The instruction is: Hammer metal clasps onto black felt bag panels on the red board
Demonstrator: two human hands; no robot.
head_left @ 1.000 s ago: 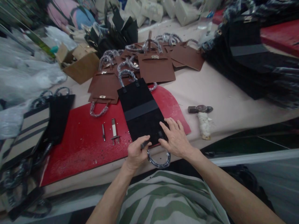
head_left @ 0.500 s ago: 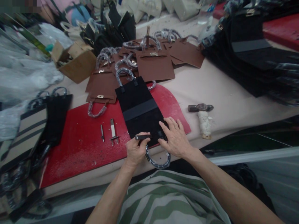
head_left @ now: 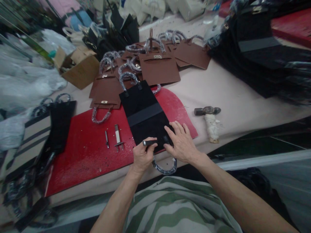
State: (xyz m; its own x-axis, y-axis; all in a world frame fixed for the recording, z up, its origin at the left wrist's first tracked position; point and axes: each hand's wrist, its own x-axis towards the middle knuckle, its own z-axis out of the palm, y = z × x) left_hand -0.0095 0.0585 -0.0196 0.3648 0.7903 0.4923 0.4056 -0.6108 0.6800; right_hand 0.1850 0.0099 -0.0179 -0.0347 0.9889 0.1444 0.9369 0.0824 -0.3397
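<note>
A flat black bag panel [head_left: 141, 103] lies partly on a red board [head_left: 85, 155], with a plastic-wrapped handle at each end. The near handle [head_left: 165, 170] reaches past the board's front edge. My left hand [head_left: 143, 155] grips a short dark metal punch [head_left: 149, 142] over the panel's near end; its lower tip is hard to make out. Spread over the near right corner of the panel, my right hand [head_left: 181, 142] rests with fingers apart. To the right, a ball-peen hammer [head_left: 210, 124] with a white-wrapped grip lies on the cloth.
A pronged tool [head_left: 118, 137] and a thin metal rod [head_left: 107, 139] lie on the board. Brown bag panels [head_left: 160, 69] overlap behind it. Black panels are stacked right [head_left: 257, 64] and left [head_left: 60, 123]. A cardboard box [head_left: 81, 69] stands back left.
The view has shifted slightly. My left hand and the punch have moved a little to the right, while my right hand stays on the panel.
</note>
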